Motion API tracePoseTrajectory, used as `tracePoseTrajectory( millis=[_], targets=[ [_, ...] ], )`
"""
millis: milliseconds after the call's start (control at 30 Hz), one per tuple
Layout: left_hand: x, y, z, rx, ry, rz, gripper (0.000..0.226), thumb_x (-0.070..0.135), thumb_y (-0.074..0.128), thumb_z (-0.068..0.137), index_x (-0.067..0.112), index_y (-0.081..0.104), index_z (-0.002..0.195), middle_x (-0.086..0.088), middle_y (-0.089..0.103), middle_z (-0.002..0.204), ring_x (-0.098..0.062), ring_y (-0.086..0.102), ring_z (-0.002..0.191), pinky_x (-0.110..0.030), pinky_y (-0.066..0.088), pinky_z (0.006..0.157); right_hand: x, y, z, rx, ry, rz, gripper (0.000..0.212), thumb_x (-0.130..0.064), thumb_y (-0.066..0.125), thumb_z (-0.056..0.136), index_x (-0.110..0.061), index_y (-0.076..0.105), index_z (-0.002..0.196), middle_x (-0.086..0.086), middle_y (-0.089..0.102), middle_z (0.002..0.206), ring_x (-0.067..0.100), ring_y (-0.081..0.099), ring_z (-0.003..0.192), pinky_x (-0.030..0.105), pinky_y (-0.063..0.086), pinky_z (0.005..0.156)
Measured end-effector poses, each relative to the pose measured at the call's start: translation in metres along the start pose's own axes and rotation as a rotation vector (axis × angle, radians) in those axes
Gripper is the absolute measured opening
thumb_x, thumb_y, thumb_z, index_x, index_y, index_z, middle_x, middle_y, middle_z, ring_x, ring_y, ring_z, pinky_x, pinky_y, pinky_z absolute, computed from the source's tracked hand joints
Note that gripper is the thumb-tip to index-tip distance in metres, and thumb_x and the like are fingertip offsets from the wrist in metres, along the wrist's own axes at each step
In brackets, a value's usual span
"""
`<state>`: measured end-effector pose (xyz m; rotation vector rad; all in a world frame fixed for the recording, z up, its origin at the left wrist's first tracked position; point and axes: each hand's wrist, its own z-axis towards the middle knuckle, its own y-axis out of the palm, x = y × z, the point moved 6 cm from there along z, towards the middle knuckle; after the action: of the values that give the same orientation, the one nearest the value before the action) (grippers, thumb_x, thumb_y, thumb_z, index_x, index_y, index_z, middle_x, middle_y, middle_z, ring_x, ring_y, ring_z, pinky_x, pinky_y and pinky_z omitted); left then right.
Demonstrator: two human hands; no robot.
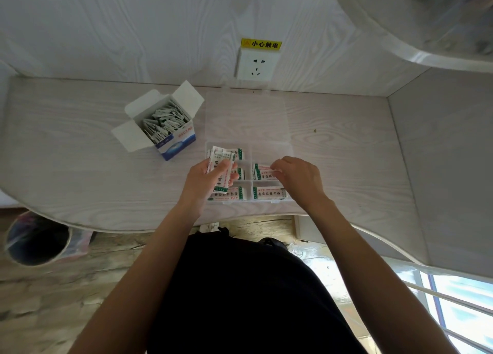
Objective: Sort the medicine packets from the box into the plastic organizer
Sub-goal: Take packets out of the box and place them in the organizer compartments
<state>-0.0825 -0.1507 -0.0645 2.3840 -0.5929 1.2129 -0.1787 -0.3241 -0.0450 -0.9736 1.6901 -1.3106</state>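
An open white-and-blue box point(174, 143) full of medicine packets point(164, 121) stands on the desk, left of a clear plastic organizer point(269, 152) with its lid laid back. Several compartments hold white packets with green ends, such as the one at the near right point(268, 193). My left hand point(206, 180) is shut on a small bundle of packets point(220, 159) above the organizer's left side. My right hand point(298, 179) pinches one packet point(262, 170) at the middle right compartment. The far right compartment looks bare.
A pale wood-grain desk point(80, 153) runs to a wall with a power socket point(256, 67) under a yellow warning label. A side panel stands at the right. Below the desk's curved edge, a bin point(37, 239) sits on the floor at the left.
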Motion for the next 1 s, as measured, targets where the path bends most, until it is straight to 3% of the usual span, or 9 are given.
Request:
tracePoseTrajectory(
  millis=[100, 233, 400, 600, 733, 833, 1000],
  targets=[
    [-0.001, 0.0, 0.0, 0.006, 0.008, 0.012, 0.015, 0.022, 0.058, 0.091, 0.013, 0.067, 0.099, -0.006, 0.072, 0.091, -0.017, 0.07, 0.079, -0.024, 0.056, 0.063, 0.0, 0.004, 0.004, -0.033, 0.016, -0.029, 0.022, -0.029, 0.047, 0.097, -0.027, 0.066, 0.108, -0.006, 0.065, 0.104, 0.015, 0.06, 0.092, 0.025, 0.037, 0.066],
    [-0.001, 0.002, 0.0, 0.004, 0.047, 0.069, 0.012, 0.018, 0.056, 0.092, 0.014, 0.066, 0.099, -0.005, 0.072, 0.091, -0.014, 0.07, 0.075, -0.025, 0.057, 0.066, -0.01, 0.003, 0.009, -0.106, 0.018, 0.095, 0.023, -0.032, 0.049, 0.096, -0.027, 0.068, 0.108, -0.006, 0.068, 0.103, 0.015, 0.061, 0.093, 0.026, 0.041, 0.071],
    [-0.003, -0.001, 0.002, 0.009, 0.049, 0.106, 0.021, 0.02, 0.057, 0.092, 0.007, 0.065, 0.106, -0.007, 0.072, 0.094, -0.019, 0.071, 0.082, -0.03, 0.058, 0.072, -0.009, 0.003, 0.014, -0.141, 0.05, -0.057, 0.029, -0.039, 0.049, 0.095, -0.026, 0.062, 0.117, -0.002, 0.067, 0.104, 0.018, 0.062, 0.096, 0.026, 0.038, 0.069],
    [-0.003, 0.0, 0.001, 0.01, 0.035, 0.079, 0.018, 0.02, 0.056, 0.092, 0.01, 0.065, 0.104, -0.005, 0.072, 0.094, -0.017, 0.071, 0.08, -0.026, 0.058, 0.07, -0.008, 0.007, 0.016, -0.201, 0.125, 0.133, 0.027, -0.042, 0.06, 0.088, -0.022, 0.064, 0.106, 0.0, 0.07, 0.096, 0.018, 0.064, 0.088, 0.028, 0.044, 0.075],
    [-0.004, 0.0, 0.002, 0.004, 0.038, 0.087, 0.018, 0.021, 0.056, 0.092, 0.011, 0.066, 0.103, -0.004, 0.072, 0.093, -0.016, 0.071, 0.08, -0.027, 0.057, 0.07, -0.004, 0.001, 0.012, -0.157, 0.079, 0.011, 0.033, -0.044, 0.052, 0.092, -0.025, 0.06, 0.118, 0.0, 0.069, 0.101, 0.02, 0.063, 0.093, 0.028, 0.042, 0.074],
    [-0.006, -0.003, 0.004, 0.014, 0.023, 0.067, 0.017, 0.022, 0.057, 0.092, 0.013, 0.066, 0.103, -0.003, 0.073, 0.092, -0.017, 0.071, 0.082, -0.03, 0.057, 0.07, 0.001, 0.001, 0.011, -0.16, 0.102, -0.12, 0.036, -0.044, 0.043, 0.097, -0.02, 0.063, 0.113, 0.004, 0.068, 0.099, 0.022, 0.064, 0.089, 0.028, 0.039, 0.067],
    [-0.006, -0.001, 0.004, 0.013, 0.02, 0.068, 0.015, 0.022, 0.057, 0.092, 0.014, 0.067, 0.101, -0.004, 0.073, 0.092, -0.018, 0.071, 0.082, -0.03, 0.057, 0.071, 0.004, 0.011, 0.013, -0.214, 0.176, -0.007, 0.032, -0.041, 0.047, 0.095, -0.019, 0.065, 0.111, 0.003, 0.068, 0.1, 0.022, 0.063, 0.09, 0.027, 0.04, 0.069]
  ],
)
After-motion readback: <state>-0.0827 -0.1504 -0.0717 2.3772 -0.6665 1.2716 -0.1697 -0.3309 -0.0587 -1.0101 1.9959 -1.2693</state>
